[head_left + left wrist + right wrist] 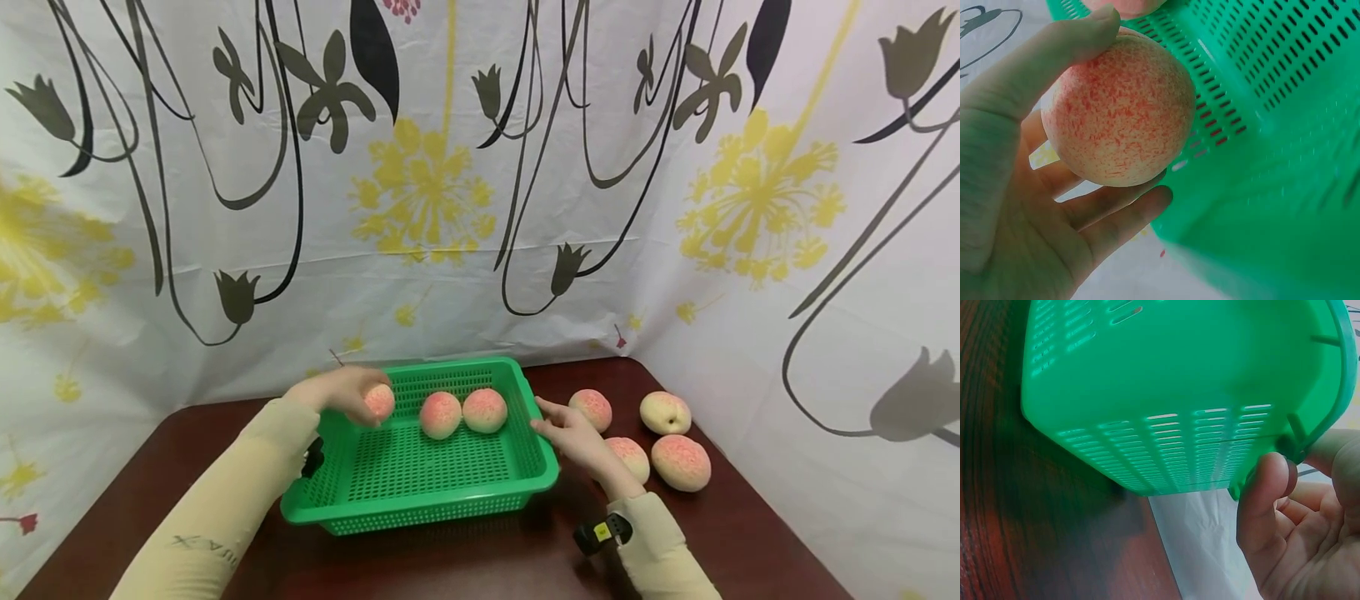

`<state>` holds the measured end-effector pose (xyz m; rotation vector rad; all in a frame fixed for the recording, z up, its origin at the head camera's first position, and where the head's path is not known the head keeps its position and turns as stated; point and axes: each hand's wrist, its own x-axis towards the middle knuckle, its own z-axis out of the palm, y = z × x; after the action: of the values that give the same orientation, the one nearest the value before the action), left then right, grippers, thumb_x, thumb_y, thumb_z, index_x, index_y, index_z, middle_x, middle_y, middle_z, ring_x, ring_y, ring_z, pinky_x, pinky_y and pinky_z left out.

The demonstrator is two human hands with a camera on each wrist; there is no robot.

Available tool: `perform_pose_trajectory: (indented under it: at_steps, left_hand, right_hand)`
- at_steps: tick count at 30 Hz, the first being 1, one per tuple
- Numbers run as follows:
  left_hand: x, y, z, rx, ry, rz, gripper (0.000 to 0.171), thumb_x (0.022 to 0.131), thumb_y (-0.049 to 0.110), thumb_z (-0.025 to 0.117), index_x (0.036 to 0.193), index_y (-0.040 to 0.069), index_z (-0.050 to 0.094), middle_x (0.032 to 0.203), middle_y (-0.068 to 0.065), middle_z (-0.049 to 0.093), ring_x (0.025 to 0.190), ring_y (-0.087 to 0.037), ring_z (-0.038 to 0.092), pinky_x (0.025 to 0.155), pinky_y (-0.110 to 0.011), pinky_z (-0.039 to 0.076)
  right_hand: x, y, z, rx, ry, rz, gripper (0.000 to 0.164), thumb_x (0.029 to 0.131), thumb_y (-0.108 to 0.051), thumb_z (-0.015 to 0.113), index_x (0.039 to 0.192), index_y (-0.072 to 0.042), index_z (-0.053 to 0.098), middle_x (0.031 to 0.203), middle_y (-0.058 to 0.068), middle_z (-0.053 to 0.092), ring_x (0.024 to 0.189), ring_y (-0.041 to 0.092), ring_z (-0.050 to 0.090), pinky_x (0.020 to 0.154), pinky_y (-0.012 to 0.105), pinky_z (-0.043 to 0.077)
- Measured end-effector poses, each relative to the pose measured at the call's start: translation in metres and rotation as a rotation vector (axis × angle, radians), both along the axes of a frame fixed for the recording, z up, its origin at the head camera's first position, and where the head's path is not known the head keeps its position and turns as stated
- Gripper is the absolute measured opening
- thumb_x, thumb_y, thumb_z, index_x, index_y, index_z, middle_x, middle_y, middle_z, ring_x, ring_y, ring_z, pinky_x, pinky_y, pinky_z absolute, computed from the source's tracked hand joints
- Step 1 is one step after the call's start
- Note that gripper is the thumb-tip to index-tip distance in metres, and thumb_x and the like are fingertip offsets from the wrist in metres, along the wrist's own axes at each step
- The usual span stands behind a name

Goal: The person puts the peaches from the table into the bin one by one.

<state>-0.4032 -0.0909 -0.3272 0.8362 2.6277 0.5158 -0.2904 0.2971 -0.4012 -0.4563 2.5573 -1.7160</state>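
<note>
"Held stock?"
"One peach (382,402), below and left of frame centre; my left grip (337,390) around it; likely light, firm; best held about the middle; my right grip (573,432) pinching the green basket rim (450,495)."

At the head view's lower centre, the green basket (420,501) has room in its near half; two peaches (441,415) block behind, four peaches (681,463) lower right.

Head view: left forearm (225,492), sleeved, enters from 7 o'clock; left hand (341,393) turned toward 3 o'clock, gripping, thumb opposed to spread fingers. Right forearm (660,542), sleeved, enters from 5 o'clock; right hand (573,433) points toward 10 o'clock, thumb and forefinger pinching.
</note>
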Motion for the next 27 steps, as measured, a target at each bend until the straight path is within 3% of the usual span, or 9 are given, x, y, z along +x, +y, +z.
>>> perform_pose_trajectory:
  at_steps: [5,10,16,23,27]
  left_hand:
    - [-0.004,0.010,-0.009,-0.041,0.041,-0.017,0.073,0.077,0.024,0.082,0.141,0.008,0.049,0.133,-0.014,0.052,0.110,-0.030,0.055,0.081,-0.047,0.048]
    - [-0.007,0.022,-0.021,-0.080,0.069,-0.032,0.072,0.076,0.025,0.084,0.138,0.009,0.051,0.130,-0.013,0.054,0.112,-0.032,0.055,0.081,-0.047,0.049]
    - [-0.004,0.032,-0.032,-0.139,0.118,0.008,0.067,0.077,0.024,0.084,0.136,0.015,0.054,0.146,-0.018,0.037,0.122,-0.037,0.048,0.083,-0.051,0.047]
    - [-0.002,0.036,-0.035,-0.127,0.122,0.000,0.066,0.076,0.023,0.086,0.134,0.016,0.055,0.142,-0.019,0.034,0.113,-0.036,0.053,0.082,-0.050,0.048]
    - [-0.002,0.039,-0.039,-0.137,0.127,0.009,0.066,0.076,0.023,0.086,0.133,0.015,0.054,0.145,-0.023,0.027,0.110,-0.037,0.055,0.077,-0.048,0.049]
  right_hand:
    - [-0.001,-0.001,-0.001,-0.006,-0.005,-0.003,0.061,0.102,-0.023,0.054,0.151,0.002,0.028,0.077,0.008,0.058,0.054,0.018,0.048,0.055,0.034,0.046]
    - [-0.002,-0.001,-0.001,-0.003,0.001,0.004,0.062,0.102,-0.024,0.054,0.151,0.002,0.027,0.084,0.011,0.063,0.056,0.018,0.051,0.056,0.035,0.048]
    - [-0.001,-0.001,-0.003,-0.005,-0.002,0.002,0.062,0.102,-0.024,0.054,0.151,0.002,0.027,0.081,0.011,0.061,0.055,0.029,0.048,0.055,0.039,0.046]
    - [0.000,-0.002,-0.001,-0.010,-0.012,0.007,0.061,0.102,-0.020,0.053,0.151,0.003,0.025,0.077,0.008,0.059,0.053,0.021,0.048,0.055,0.037,0.046]
    - [0.008,-0.006,0.013,-0.016,-0.023,0.023,0.058,0.103,-0.014,0.050,0.150,0.007,0.023,0.074,0.009,0.057,0.052,0.017,0.047,0.055,0.036,0.045]
